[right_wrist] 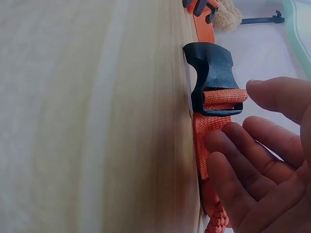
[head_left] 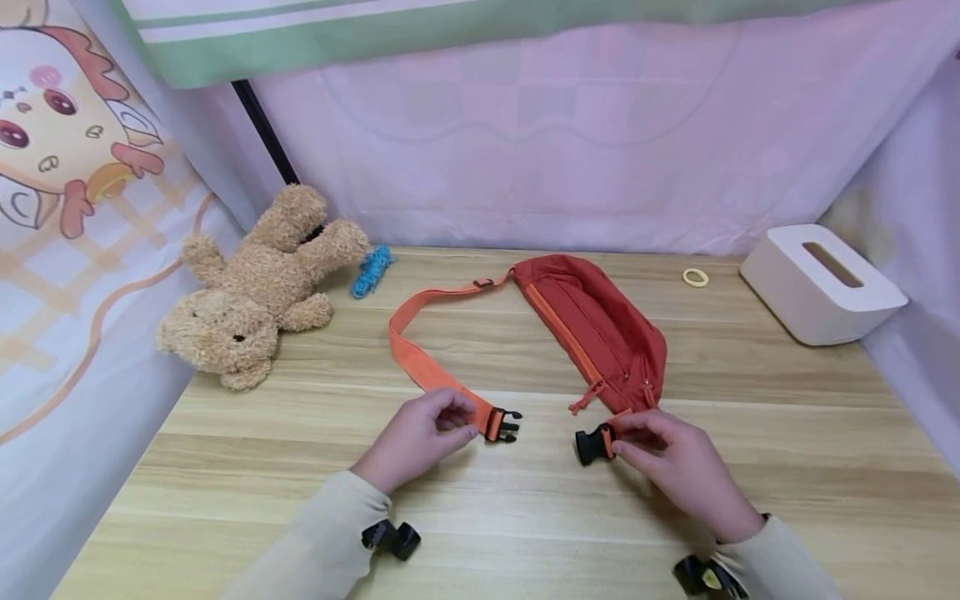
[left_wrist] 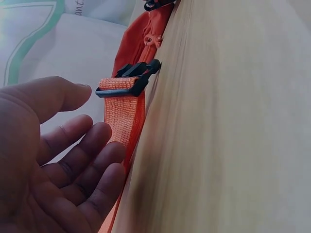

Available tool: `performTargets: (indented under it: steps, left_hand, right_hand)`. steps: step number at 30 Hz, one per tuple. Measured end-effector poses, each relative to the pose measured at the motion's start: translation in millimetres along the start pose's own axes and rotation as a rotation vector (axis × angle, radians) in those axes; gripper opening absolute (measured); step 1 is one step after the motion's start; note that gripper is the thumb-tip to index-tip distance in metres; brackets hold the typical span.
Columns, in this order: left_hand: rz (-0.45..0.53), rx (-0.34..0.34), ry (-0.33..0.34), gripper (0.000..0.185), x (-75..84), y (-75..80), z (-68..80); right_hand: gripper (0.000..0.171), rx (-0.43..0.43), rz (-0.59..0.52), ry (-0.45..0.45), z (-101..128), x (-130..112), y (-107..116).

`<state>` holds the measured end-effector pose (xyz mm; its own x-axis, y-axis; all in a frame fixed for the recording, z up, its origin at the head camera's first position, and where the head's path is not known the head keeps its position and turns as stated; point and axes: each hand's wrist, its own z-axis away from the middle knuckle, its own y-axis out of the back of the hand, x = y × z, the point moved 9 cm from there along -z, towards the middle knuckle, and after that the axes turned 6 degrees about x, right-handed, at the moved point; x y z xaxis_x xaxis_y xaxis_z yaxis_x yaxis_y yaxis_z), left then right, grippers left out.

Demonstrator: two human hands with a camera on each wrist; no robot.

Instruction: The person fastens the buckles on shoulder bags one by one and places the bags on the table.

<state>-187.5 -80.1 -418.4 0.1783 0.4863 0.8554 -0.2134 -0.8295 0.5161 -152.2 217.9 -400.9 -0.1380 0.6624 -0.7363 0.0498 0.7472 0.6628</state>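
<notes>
A red waist bag (head_left: 600, 321) lies on the wooden table, its orange strap (head_left: 420, 362) curving out to the left. At the strap's end is a black pronged buckle half (head_left: 504, 424). My left hand (head_left: 420, 437) is beside it, fingers loosely bent; in the left wrist view the thumb stands apart from the fingers, near the strap. The black socket half (head_left: 591, 447) sits on a short strap at the bag's near end. Beside this half is my right hand (head_left: 686, 467), its thumb and fingers apart in the right wrist view, fingertips at the webbing. The two buckle halves are separate.
A brown teddy bear (head_left: 258, 279) lies at the left, with a blue bundle of cord (head_left: 371, 272) next to it. Toward the back right are a pale yellow ring (head_left: 695, 277) and a white tissue box (head_left: 806, 287). Fabric curtains (head_left: 525, 158) border the table.
</notes>
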Motion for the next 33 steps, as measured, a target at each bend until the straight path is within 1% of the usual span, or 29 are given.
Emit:
performTargets:
  steps: [7, 16, 20, 25, 31, 33]
  left_hand:
    - [0.022, -0.003, 0.043, 0.014, 0.9, -6.9, -3.7]
    - [-0.011, 0.007, 0.076, 0.013, 2.2, -14.6, -10.6]
    - [-0.018, 0.016, 0.087, 0.013, 2.7, -15.6, -11.7]
    - [-0.015, 0.013, 0.090, 0.013, 3.6, -17.6, -13.1]
    - [-0.010, 0.003, 0.096, 0.013, 3.2, -20.7, -15.4]
    - [-0.003, 0.002, 0.107, 0.013, 2.3, -21.5, -15.8]
  right_hand:
    - [0.020, -0.001, 0.029, -0.003, -2.2, 1.3, -0.9]
    - [0.018, -0.017, 0.034, -0.006, -4.5, 3.6, -3.1]
    - [0.018, -0.026, 0.045, -0.004, -5.8, 4.0, -4.7]
    - [0.015, -0.042, 0.048, -0.035, -7.1, 7.8, -7.2]
    - [0.014, -0.040, 0.060, -0.050, -9.8, 10.9, -8.9]
    - [0.013, -0.041, 0.058, -0.052, -10.2, 10.8, -9.1]
